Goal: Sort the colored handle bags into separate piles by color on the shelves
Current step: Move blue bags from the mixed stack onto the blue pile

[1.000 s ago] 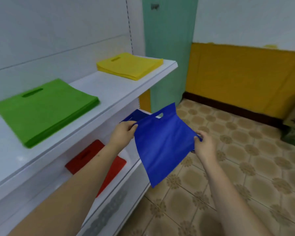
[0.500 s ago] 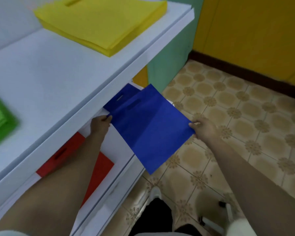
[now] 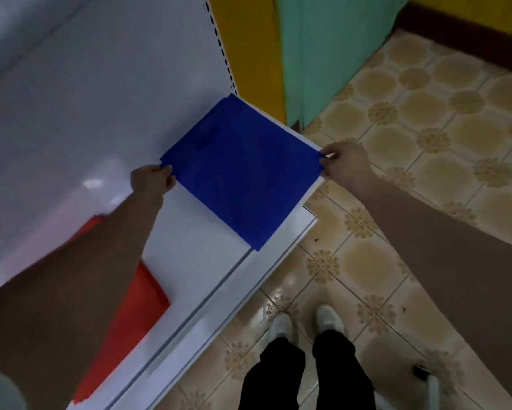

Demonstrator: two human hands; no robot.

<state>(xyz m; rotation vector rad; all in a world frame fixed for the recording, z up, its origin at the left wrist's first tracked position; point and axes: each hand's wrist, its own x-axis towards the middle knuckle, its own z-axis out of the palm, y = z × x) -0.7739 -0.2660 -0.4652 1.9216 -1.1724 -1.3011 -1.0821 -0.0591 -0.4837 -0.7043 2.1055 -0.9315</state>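
The flat blue fabric handle bag [image 3: 242, 170] has dropped from mid-air onto the white lower shelf [image 3: 195, 253] at frame centre, seemingly atop other blue bags. The left hand [image 3: 152, 180] and right hand [image 3: 342, 164] pinch opposite corners, likely squaring it; the red bag pile [image 3: 124, 329] lies lower left.

matt blue bag [image 3: 242, 170], glossy white shelf [image 3: 195, 250]

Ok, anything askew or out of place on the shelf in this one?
Slightly: the blue bag, pinched at opposite corners by the left hand and right hand, lies turned diamond-wise, its near corner overhanging the shelf front edge. The red bags lie apart.
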